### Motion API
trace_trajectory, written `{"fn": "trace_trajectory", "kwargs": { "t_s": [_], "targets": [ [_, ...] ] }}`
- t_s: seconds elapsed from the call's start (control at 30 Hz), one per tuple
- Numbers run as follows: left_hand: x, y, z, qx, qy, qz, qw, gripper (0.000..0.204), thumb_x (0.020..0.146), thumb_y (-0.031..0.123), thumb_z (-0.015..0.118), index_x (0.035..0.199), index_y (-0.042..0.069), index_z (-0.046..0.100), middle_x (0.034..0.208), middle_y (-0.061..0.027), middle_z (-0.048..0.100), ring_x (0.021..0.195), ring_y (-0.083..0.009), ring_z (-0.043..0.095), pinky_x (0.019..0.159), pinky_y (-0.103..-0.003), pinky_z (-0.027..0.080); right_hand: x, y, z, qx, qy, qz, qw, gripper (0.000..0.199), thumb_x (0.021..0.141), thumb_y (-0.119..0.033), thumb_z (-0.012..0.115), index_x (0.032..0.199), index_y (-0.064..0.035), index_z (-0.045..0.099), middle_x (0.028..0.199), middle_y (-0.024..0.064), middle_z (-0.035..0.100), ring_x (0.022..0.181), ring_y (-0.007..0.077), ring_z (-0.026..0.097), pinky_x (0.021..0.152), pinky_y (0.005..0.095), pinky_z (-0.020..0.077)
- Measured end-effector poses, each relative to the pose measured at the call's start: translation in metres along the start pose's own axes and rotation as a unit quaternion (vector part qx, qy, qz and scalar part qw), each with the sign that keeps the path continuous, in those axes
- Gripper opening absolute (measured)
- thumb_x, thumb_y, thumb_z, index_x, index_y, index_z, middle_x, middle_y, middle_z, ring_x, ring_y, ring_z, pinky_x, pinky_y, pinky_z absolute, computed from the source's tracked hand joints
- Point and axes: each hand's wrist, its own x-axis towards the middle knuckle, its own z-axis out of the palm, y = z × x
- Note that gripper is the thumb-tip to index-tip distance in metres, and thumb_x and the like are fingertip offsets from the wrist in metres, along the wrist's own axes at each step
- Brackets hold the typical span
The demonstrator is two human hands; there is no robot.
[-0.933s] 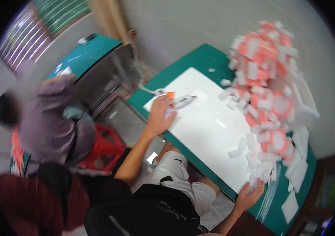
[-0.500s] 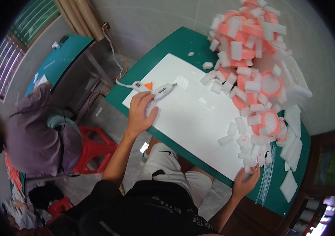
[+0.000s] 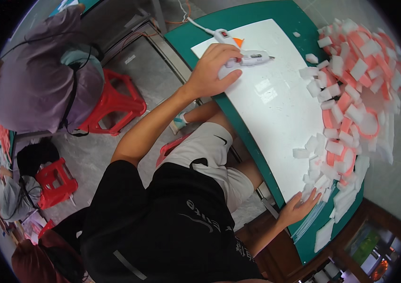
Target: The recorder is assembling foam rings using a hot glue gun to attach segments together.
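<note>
My left hand (image 3: 215,70) is at the far left of a white board (image 3: 261,118), its fingers and thumb curled around the handle end of a white glue gun (image 3: 253,58). The gun lies on the board with its metal nozzle toward the right; the palm hides part of its handle. At the near right edge of the board, my right hand (image 3: 299,207) has its fingers spread, fingertips beside small white foam blocks (image 3: 322,183). Several clear thin sticks (image 3: 310,220) lie just right of that hand.
Pink rings with white foam blocks (image 3: 351,115) are heaped along the right of the green table (image 3: 238,115). White foam sheets (image 3: 325,233) lie at its near right. A corded white switch block (image 3: 224,36) and an orange piece (image 3: 239,42) are behind the gun. Another person (image 3: 45,80) sits at left.
My view has turned and shifted, so the table appears farther up and right. My left hand stays at the glue gun; the right hand stays by the foam blocks with fingers spread.
</note>
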Motion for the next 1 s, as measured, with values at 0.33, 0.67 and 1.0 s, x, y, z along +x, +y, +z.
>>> {"fn": "trace_trajectory", "kwargs": {
  "t_s": [0.33, 0.67, 1.0],
  "targets": [
    [-0.003, -0.005, 0.001, -0.018, 0.019, 0.039, 0.999, 0.033, 0.079, 0.020, 0.072, 0.108, 0.005, 0.065, 0.113, -0.0105, 0.063, 0.106, -0.0293, 0.056, 0.094, -0.038, 0.041, -0.006, 0.004, 0.003, -0.005, 0.012, 0.005, 1.000, 0.036, 0.091, -0.017, 0.064, 0.123, 0.0017, 0.061, 0.137, 0.0205, 0.053, 0.126, 0.0352, 0.051, 0.101, 0.0415, 0.0440],
    [-0.005, -0.010, -0.007, -0.062, -0.048, 0.024, 0.997, 0.036, 0.088, 0.026, 0.065, 0.116, 0.005, 0.063, 0.123, -0.0127, 0.059, 0.117, -0.0287, 0.051, 0.103, -0.040, 0.035, -0.008, 0.006, 0.006, -0.013, 0.037, -0.006, 0.999, 0.035, 0.096, -0.022, 0.063, 0.115, 0.0076, 0.061, 0.128, 0.0204, 0.060, 0.110, 0.0336, 0.060, 0.085, 0.0392, 0.0505],
    [-0.006, -0.014, -0.010, -0.093, -0.076, 0.028, 0.992, 0.037, 0.091, 0.029, 0.063, 0.118, 0.004, 0.061, 0.123, -0.0140, 0.058, 0.118, -0.0292, 0.049, 0.103, -0.040, 0.035, -0.008, 0.002, 0.005, 0.005, 0.036, 0.001, 0.999, 0.035, 0.097, -0.020, 0.062, 0.119, 0.0063, 0.061, 0.129, 0.0220, 0.059, 0.115, 0.0341, 0.059, 0.088, 0.0399, 0.0508]
  ]
}}
